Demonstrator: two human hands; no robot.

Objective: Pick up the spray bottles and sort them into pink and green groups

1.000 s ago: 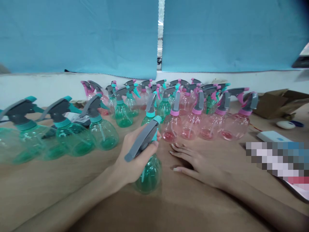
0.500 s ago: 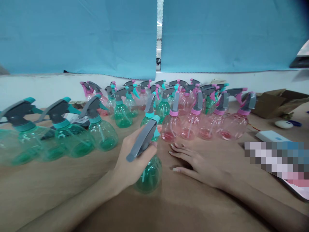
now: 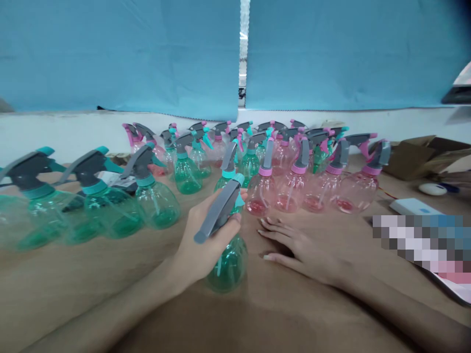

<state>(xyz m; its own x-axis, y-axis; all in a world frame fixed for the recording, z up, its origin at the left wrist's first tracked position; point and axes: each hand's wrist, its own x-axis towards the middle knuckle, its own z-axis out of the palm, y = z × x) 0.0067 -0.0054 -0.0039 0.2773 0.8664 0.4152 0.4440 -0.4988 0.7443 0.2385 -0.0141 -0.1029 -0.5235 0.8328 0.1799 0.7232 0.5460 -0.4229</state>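
My left hand (image 3: pixel 206 240) is wrapped round the neck of a green spray bottle (image 3: pixel 228 267) with a grey and teal trigger head. The bottle is near the middle of the table, and my fingers hide part of its neck. My right hand (image 3: pixel 294 245) lies palm down on the wooden table to the right, fingers spread, holding nothing. Just beyond it stand several pink spray bottles (image 3: pixel 259 196) in a row. Directly behind the held bottle is another green spray bottle (image 3: pixel 224 181), partly covered. To the left, more green spray bottles (image 3: pixel 158 208) are lined up.
Farther back, pink and green spray bottles (image 3: pixel 187 174) crowd together before a white wall and blue curtains (image 3: pixel 117 59). At the right are an open cardboard box (image 3: pixel 415 154), a white mouse-shaped object (image 3: pixel 432 189), a white box (image 3: pixel 414 207) and a blurred-out flat item.
Almost nothing differs. My left hand and the green spray bottle have shifted very slightly to the right and up; my right hand stays in place.
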